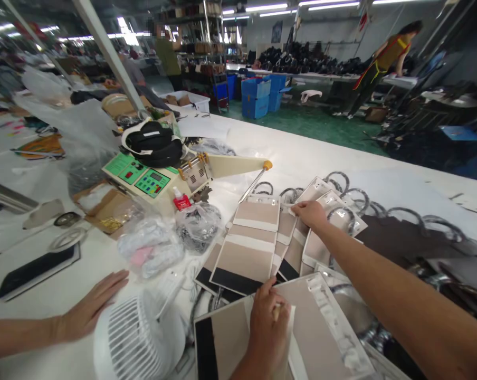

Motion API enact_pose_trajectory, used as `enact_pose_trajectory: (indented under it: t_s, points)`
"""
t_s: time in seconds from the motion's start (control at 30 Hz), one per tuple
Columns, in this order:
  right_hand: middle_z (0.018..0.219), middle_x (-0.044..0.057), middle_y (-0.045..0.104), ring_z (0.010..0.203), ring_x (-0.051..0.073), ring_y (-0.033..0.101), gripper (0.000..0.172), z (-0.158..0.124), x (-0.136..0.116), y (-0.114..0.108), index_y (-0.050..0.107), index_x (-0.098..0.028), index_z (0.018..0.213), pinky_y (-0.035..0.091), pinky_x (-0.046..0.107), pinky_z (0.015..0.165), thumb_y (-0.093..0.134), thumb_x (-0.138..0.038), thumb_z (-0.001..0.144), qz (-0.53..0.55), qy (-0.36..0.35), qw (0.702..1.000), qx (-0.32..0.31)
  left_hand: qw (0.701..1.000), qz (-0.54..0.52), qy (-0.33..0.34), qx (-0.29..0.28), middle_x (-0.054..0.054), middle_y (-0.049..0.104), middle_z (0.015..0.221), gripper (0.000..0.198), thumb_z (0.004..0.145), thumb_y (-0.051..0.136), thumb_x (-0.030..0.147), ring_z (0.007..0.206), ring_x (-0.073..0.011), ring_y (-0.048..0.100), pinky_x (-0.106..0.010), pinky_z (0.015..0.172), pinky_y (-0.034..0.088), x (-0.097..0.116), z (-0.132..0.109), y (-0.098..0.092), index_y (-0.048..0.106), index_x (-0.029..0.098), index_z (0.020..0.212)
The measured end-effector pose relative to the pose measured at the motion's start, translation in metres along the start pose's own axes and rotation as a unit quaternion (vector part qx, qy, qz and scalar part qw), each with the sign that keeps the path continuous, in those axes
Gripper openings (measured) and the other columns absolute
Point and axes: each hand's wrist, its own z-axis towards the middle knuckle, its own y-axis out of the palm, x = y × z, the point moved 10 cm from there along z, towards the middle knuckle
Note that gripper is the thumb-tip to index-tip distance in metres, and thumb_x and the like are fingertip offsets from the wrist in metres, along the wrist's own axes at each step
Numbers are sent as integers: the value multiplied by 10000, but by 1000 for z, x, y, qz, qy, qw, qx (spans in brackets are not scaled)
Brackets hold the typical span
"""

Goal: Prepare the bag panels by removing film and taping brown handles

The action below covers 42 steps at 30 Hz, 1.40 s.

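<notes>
My left hand [264, 319] is closed on the edge of a large beige bag panel [228, 330] with a black band, close to me; the fingertips are partly hidden. Further off, my right hand [312, 214] reaches across from the right, its fingers pinched at the top of a smaller beige panel [288, 227] in the pile. Beside it lies another beige panel [244, 258] with a white strip and a black lower edge. Curved handles in shiny wrap [357, 198] stick out from the panels at the right.
At left, another person's hand [92, 303] rests flat near a white fan [133, 338]. Behind are a machine with a green control panel [137, 177], a red bottle [181, 199], plastic bags [149, 248] and a cardboard box [99, 206]. A dark piece [400, 240] lies at right.
</notes>
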Motion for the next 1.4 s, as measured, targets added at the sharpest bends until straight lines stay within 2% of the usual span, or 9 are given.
enact_pose_trajectory:
  t_s: [0.33, 0.57, 0.67, 0.73, 0.8, 0.9, 1.03, 1.2, 1.4]
  points:
    - [980, 113, 745, 940, 337, 674, 384, 14, 22, 28, 743, -256, 1067, 491, 413, 780, 691, -525, 798, -190, 4, 981, 38, 1000, -12, -24, 6, -109, 604, 1395, 112, 900, 586, 255, 1318, -297, 525, -488, 1095, 415, -20, 2, 3, 664, 219, 828]
    - [997, 120, 735, 955, 308, 658, 330, 1, 13, -4, 705, -202, 1043, 480, 406, 835, 541, -460, 918, -57, -11, 994, 87, 992, -108, -63, 22, -91, 664, 1120, 168, 850, 630, 323, 1084, -256, 617, -369, 949, 459, -14, 10, -3, 653, 188, 752]
    - [853, 73, 717, 816, 255, 645, 320, -47, -2, -33, 716, -194, 1001, 474, 351, 759, 573, -456, 885, 45, -51, 996, 58, 982, -152, -101, 42, -32, 619, 805, 280, 835, 674, 409, 818, -196, 598, -311, 796, 458, 2, 6, -11, 613, 175, 695]
    - [768, 43, 684, 696, 217, 610, 381, -100, -7, -32, 721, -192, 981, 456, 316, 654, 601, -534, 865, 126, -56, 988, -74, 975, -166, -142, 34, 9, 547, 666, 374, 831, 688, 493, 661, -150, 518, -279, 674, 419, 14, -3, -9, 576, 174, 672]
    - [797, 34, 684, 671, 193, 593, 474, -175, -16, -15, 720, -191, 1047, 441, 289, 605, 627, -614, 854, 205, -62, 937, -276, 970, -177, -163, 31, 31, 503, 608, 454, 816, 697, 569, 591, -122, 451, -259, 607, 376, 30, -15, -6, 536, 178, 652]
    - [791, 19, 676, 665, 161, 565, 472, -268, -20, -21, 728, -191, 1024, 417, 263, 616, 754, -589, 772, 275, -59, 876, -392, 969, -184, -159, 33, 30, 512, 595, 517, 783, 712, 635, 578, -115, 438, -245, 569, 355, 55, -35, -3, 518, 178, 637]
    - [624, -12, 574, 601, 151, 498, 383, -313, -20, -65, 746, -186, 905, 364, 260, 573, 693, -554, 814, 243, -89, 917, -305, 980, -159, -121, -5, -14, 617, 665, 471, 807, 691, 611, 637, -155, 547, -259, 604, 426, 97, -65, 1, 597, 161, 707]
    - [696, -7, 633, 654, 181, 579, 244, -343, -17, -112, 708, -205, 944, 438, 272, 613, 642, -405, 820, 233, -114, 932, -255, 984, -143, -30, -100, -78, 740, 1170, 456, 778, 728, 273, 1054, -232, 670, -294, 918, 502, 160, -103, 6, 687, 175, 1221]
    - [851, 15, 716, 753, 205, 664, 167, -364, -22, -157, 688, -250, 975, 473, 313, 733, 638, -369, 869, 25, -242, 959, -148, 997, 46, 0, -67, -7, 730, 730, 95, 764, 681, 204, 731, -179, 646, -254, 674, 442, 186, -125, -6, 761, 168, 728]
